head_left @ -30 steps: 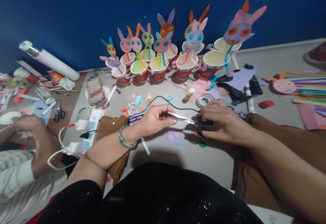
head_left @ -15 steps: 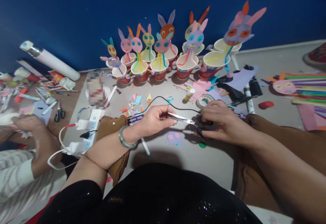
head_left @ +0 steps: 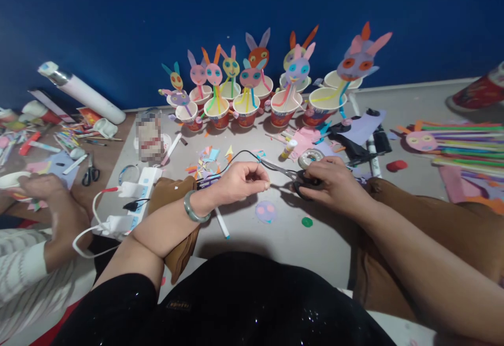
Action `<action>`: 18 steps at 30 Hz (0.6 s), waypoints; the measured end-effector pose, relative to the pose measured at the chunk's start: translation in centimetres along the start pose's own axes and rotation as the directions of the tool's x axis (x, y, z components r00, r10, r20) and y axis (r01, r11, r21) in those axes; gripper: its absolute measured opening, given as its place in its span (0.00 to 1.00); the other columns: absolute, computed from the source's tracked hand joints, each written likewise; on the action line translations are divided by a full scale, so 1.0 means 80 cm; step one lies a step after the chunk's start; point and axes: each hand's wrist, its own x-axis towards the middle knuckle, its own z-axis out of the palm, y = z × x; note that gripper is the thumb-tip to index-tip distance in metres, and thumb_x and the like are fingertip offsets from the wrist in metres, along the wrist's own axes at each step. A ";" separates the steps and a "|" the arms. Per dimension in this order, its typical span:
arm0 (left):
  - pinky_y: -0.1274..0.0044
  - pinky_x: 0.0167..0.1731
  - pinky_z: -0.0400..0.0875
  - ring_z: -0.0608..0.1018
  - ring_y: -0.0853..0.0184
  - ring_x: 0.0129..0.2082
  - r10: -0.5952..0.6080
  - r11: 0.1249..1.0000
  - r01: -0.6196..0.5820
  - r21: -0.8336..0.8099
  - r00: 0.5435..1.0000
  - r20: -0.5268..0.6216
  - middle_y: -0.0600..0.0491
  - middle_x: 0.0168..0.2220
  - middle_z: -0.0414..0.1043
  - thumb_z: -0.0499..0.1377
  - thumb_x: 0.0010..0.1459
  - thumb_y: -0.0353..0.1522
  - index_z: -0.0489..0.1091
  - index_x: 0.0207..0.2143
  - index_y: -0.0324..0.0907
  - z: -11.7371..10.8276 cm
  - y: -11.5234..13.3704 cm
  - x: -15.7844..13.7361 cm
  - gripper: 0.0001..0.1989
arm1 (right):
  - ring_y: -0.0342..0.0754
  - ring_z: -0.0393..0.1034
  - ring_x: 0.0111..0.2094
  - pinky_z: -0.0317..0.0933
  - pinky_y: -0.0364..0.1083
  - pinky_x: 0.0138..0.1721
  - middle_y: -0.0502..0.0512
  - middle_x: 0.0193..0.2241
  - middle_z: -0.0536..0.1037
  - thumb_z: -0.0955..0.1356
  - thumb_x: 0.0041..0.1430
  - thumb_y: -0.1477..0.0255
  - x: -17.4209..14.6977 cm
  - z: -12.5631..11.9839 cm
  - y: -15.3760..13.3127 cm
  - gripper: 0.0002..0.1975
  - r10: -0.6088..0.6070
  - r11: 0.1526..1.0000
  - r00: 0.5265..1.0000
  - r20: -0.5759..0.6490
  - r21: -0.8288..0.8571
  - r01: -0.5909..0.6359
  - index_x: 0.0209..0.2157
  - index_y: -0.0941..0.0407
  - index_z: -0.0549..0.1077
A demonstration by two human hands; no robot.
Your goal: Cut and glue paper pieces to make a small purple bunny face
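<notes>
My right hand [head_left: 326,183] is wrapped round the black handles of a pair of scissors [head_left: 286,171], whose blades point left toward my other hand. With thumb and fingers pinched together, my left hand [head_left: 246,183] sits just beside the blade tips; whatever it pinches is too small to make out. Below the hands, a round purple paper face [head_left: 266,212] with pink spots lies on the grey table. A green paper disc [head_left: 307,222] lies to its right. Near my left wrist lies a white marker [head_left: 221,223] with a blue tip.
Paper cups [head_left: 246,109] with paper rabbit heads on straws line the back wall. Paper scraps [head_left: 208,162], a glue stick [head_left: 289,149] and a tape roll [head_left: 311,157] lie before them. A power strip [head_left: 144,194] is at left, beside a co-worker's hand [head_left: 43,184] holding a bowl.
The scissors' blades have swung up and away from my left fingers, and my right hand has shifted slightly left. My left hand stays pinched in nearly the same place.
</notes>
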 end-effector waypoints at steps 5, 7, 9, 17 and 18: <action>0.81 0.28 0.66 0.71 0.76 0.25 -0.016 0.992 -0.006 0.127 0.985 0.170 0.56 0.25 0.72 0.65 0.50 0.32 0.72 0.28 0.37 -0.005 -0.007 0.002 0.07 | 0.51 0.68 0.29 0.52 0.53 0.40 0.52 0.24 0.74 0.71 0.53 0.63 0.001 0.012 -0.009 0.12 0.167 0.971 0.982 0.086 -0.189 -0.149 0.24 0.52 0.67; 0.81 0.29 0.66 0.72 0.75 0.26 -0.034 0.982 -0.010 0.188 0.973 0.230 0.56 0.26 0.73 0.64 0.49 0.31 0.73 0.29 0.37 -0.008 -0.011 0.003 0.05 | 0.52 0.69 0.32 0.51 0.52 0.41 0.53 0.26 0.76 0.71 0.53 0.63 0.002 0.016 -0.017 0.11 0.221 0.948 0.968 0.121 -0.259 -0.184 0.25 0.53 0.69; 0.81 0.29 0.65 0.73 0.75 0.26 -0.047 0.969 -0.023 0.246 0.960 0.276 0.55 0.27 0.74 0.63 0.49 0.30 0.73 0.29 0.38 -0.010 -0.015 0.003 0.04 | 0.53 0.70 0.35 0.50 0.52 0.42 0.55 0.29 0.77 0.71 0.52 0.63 0.004 0.020 -0.024 0.10 0.258 0.929 0.955 0.148 -0.308 -0.203 0.26 0.54 0.72; 0.80 0.30 0.64 0.73 0.73 0.27 -0.052 0.878 -0.152 0.455 0.913 0.404 0.55 0.27 0.75 0.60 0.49 0.27 0.73 0.29 0.38 -0.016 -0.026 0.008 0.04 | 0.56 0.70 0.42 0.51 0.52 0.44 0.57 0.37 0.78 0.73 0.50 0.64 0.007 0.030 -0.028 0.11 0.303 0.913 0.948 0.101 -0.315 -0.258 0.34 0.55 0.77; 0.80 0.29 0.63 0.72 0.73 0.27 -0.054 0.857 -0.174 0.484 0.905 0.421 0.56 0.27 0.74 0.60 0.49 0.27 0.73 0.29 0.38 -0.016 -0.026 0.008 0.03 | 0.56 0.70 0.42 0.52 0.52 0.44 0.57 0.38 0.77 0.74 0.49 0.65 0.007 0.031 -0.027 0.11 0.306 0.916 0.947 0.096 -0.302 -0.265 0.34 0.55 0.76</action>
